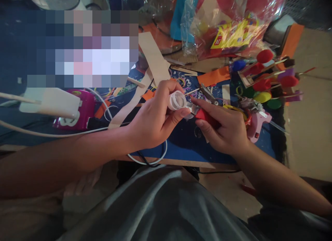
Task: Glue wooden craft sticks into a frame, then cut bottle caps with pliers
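Observation:
A small white round plastic piece (177, 100), like a bottle neck or little jar, is pinched between the thumb and fingers of my left hand (155, 119). Its round open end is turned up and to the right. My right hand (225, 126) grips a red-handled cutter (204, 116). The cutter's metal end is close beside the white piece, at its lower right; whether the two touch I cannot tell. Both hands are above the blue table (178, 149), near its front edge.
A pink glue gun (259, 125) lies right of my right hand. Behind it are sticks with coloured round ends (261, 83). A magenta socket block (75, 109) carries a white charger (52, 102); a white cable (166, 149) loops near the front. Beige strips (155, 61) lie behind.

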`<state>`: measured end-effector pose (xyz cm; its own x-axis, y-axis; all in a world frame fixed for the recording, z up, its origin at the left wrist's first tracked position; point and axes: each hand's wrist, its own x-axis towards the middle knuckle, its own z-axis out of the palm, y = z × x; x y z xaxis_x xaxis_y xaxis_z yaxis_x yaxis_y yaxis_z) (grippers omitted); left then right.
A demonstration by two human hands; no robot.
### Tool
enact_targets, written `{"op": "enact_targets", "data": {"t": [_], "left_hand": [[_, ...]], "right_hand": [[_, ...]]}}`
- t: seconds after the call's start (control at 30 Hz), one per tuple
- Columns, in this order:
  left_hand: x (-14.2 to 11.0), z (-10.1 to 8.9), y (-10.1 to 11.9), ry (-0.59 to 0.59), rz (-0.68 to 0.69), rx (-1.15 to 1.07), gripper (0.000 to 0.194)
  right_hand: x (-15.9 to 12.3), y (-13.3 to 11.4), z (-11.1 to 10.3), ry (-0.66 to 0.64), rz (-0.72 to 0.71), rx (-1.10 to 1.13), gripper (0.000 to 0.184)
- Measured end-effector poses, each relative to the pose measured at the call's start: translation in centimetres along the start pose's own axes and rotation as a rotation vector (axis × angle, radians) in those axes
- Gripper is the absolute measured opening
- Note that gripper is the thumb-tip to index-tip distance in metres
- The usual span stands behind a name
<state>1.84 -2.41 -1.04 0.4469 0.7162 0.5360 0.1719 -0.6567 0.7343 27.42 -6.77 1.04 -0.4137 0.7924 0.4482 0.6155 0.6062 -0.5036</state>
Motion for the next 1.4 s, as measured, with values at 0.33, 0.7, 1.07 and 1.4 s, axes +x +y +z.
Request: {"op": "enact_targets", "data": {"t": [0.33, 0.7, 1.07, 1.4], "left_hand": [[0.1, -0.4, 0.8, 0.005, -0.057, -0.017, 0.036], [0.8, -1.6, 2.2, -0.063, -0.176, -0.020, 0.036], [0.4, -1.1, 2.3, -0.160, -0.185, -0.125, 0.043], [0.5, -0.8, 1.7, -0.088, -0.102, -0.153, 0.039]], "right_hand": [[0.1, -0.1, -0.1, -0.012, -0.011, 0.028, 0.049], [0.1, 0.3, -0.4, -0.023, -0.032, 0.033, 0.050], [0.0, 0.1, -0.3, -0.026, -0.053, 0.044, 0.051], [0.2, 0.4, -0.3, -0.020, -0.060, 0.038, 0.047]]}}
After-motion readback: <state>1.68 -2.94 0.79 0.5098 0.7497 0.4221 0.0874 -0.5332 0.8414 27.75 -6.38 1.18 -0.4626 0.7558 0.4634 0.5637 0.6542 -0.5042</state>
